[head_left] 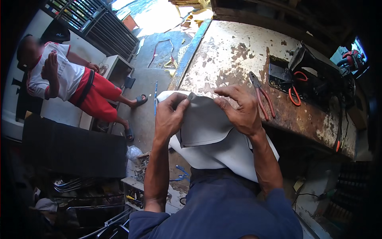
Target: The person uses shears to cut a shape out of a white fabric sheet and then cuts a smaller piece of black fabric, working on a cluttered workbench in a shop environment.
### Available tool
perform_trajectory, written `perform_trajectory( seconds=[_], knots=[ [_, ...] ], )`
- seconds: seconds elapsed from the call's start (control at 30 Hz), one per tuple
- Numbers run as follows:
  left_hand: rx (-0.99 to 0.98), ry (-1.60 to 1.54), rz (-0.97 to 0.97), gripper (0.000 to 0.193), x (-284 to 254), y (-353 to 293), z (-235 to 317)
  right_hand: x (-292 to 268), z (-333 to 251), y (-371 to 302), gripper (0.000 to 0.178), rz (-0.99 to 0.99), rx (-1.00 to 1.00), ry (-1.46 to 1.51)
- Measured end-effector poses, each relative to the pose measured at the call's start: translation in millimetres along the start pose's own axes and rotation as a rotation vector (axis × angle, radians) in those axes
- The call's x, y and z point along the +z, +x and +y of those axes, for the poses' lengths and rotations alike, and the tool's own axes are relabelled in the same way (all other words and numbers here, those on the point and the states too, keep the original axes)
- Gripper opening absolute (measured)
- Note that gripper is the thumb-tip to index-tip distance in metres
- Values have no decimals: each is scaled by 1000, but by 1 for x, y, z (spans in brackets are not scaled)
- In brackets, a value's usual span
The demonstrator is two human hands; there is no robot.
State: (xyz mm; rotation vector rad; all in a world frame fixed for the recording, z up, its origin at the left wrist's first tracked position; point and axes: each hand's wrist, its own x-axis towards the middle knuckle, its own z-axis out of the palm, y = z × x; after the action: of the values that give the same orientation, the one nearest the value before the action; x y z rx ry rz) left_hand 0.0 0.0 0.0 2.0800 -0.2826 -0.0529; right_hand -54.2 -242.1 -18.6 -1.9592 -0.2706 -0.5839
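Observation:
Over my lap I hold a grey piece of leather-like material (pixel 205 121), with a seam line along its lower edge. My left hand (pixel 171 115) is closed on its upper left corner, thumb against fingers. At the upper right side, the thumb of my right hand (pixel 242 109) presses on the grey piece; the index finger is raised apart and the other fingers are partly hidden. A larger white sheet (pixel 234 155) lies draped over my lap beneath the grey piece.
Red-handled pliers (pixel 266 104) and orange-handled scissors (pixel 294 95) lie on the worn workbench (pixel 223 44), near a black sewing machine (pixel 306 65). A person (pixel 63 71) in red shorts stands at left. A parts box (pixel 137 187) sits low beside my left arm.

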Motion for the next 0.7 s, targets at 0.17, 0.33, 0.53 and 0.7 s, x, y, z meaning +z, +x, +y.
perform_trajectory(
  seconds=[0.17, 0.33, 0.53, 0.7],
  knots=[
    [52, -30, 53, 19, -7, 8, 16, -3, 20, 2, 37, -44, -3, 68],
    [63, 29, 12, 19, -25, 34, 23, -13, 41, -3, 39, -300, 284, 131],
    [116, 200, -129, 27, -25, 97, 27, -1, 55, 2, 34, -234, 375, -7],
    [-34, 86, -236, 30, -17, 112, 12, -10, 55, -7, 32, 18, 192, -210]
  ],
)
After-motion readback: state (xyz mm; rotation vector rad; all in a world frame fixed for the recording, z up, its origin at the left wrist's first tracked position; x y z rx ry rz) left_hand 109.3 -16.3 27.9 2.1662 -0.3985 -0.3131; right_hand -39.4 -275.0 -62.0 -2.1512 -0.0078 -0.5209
